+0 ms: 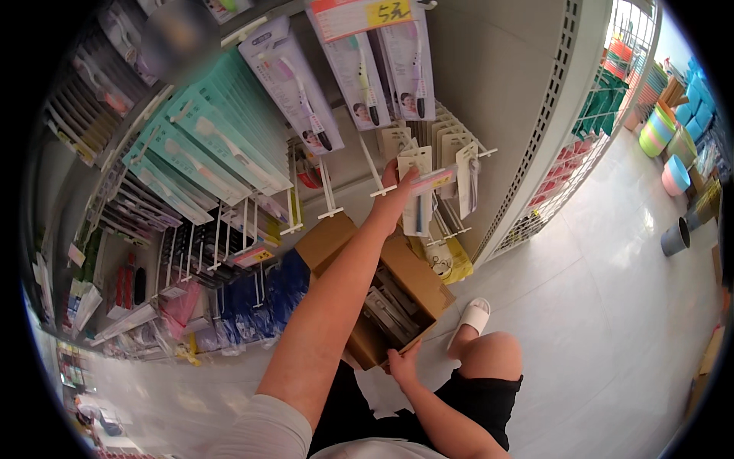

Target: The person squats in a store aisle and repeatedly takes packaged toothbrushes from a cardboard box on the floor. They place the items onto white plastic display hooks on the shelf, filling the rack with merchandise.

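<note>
My left hand reaches up to a hanging row and grips a narrow white toothbrush pack near its top, beside a price-tag holder. The tag partly covers the pack, so whether it hangs on the peg cannot be seen. Below, an open cardboard box sits tilted in front of my legs. My right hand holds its near bottom corner. Several similar packs lie inside the box, and my left forearm hides part of it.
White pegs jut out around my left arm. Teal toothbrush packs and purple ones hang at left and above. A perforated shelf upright and a wire rack stand at right. Blue bagged goods hang low.
</note>
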Demonstrator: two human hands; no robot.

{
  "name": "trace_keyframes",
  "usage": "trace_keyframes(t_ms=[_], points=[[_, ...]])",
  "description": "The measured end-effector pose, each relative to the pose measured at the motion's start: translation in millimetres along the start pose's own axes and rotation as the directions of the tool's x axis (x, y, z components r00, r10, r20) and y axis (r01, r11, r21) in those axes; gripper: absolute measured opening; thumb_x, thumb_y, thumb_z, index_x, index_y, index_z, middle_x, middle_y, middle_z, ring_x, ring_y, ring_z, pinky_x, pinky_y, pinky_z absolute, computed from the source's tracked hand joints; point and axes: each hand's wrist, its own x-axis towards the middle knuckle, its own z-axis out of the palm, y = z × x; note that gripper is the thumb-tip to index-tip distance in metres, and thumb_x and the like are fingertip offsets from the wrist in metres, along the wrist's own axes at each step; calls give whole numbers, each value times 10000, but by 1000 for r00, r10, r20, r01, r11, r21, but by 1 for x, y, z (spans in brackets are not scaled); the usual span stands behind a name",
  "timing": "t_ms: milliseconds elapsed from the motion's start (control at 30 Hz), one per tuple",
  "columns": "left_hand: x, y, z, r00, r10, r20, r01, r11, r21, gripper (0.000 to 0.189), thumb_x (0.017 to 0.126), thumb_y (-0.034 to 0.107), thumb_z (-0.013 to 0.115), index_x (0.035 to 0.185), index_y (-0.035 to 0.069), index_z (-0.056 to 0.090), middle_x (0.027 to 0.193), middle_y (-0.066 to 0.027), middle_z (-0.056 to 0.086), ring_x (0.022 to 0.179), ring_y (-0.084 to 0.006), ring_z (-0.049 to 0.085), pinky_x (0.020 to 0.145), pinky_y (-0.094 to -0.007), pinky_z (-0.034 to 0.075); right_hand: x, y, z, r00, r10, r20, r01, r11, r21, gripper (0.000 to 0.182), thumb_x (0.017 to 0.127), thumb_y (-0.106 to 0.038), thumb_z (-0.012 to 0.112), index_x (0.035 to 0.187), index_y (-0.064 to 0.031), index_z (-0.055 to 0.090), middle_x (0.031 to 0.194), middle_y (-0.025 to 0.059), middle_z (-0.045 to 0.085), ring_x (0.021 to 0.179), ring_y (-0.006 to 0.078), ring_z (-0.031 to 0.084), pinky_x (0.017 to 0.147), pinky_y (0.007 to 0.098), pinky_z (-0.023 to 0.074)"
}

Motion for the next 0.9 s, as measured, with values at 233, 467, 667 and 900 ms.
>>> trace_keyframes(t_ms=[233,467,667,900], points=[[-7,-11,-7,959,-181,217,206,973,-100,565,921,271,440,1411,147,189,1382,-80,351,1257,-200,352,1014,-362,282,-6,-7,2,998,-45,-32,44,998,-39,899,786,-108,554,1400,-92,-103,1076,242,462,622,261,574,495,343,486],[-37,-14,3,926,-198,321,241,965,-100,535,861,132,496,1352,101,284,1302,-74,426,1197,-209,425,954,-386,388,-20,-37,-4,997,66,48,-68,997,38,912,778,-79,558,1399,-50,-110,1085,257,449,627,261,570,487,343,473],[-35,-22,23,973,-113,200,140,982,-124,524,833,133,628,1279,88,358,1227,-59,483,1129,-198,480,912,-369,419,-17,-30,-2,1000,13,23,-13,999,32,883,777,-71,540,1390,-27,-95,1009,244,483,583,250,563,468,340,463],[-56,-9,43,987,-40,156,68,982,-176,486,818,97,646,1235,52,402,1163,-57,514,1081,-171,495,926,-314,407,-19,-34,-2,1000,3,21,-3,1000,-6,850,766,-90,546,1375,28,-35,1056,275,482,685,287,595,524,354,489]])
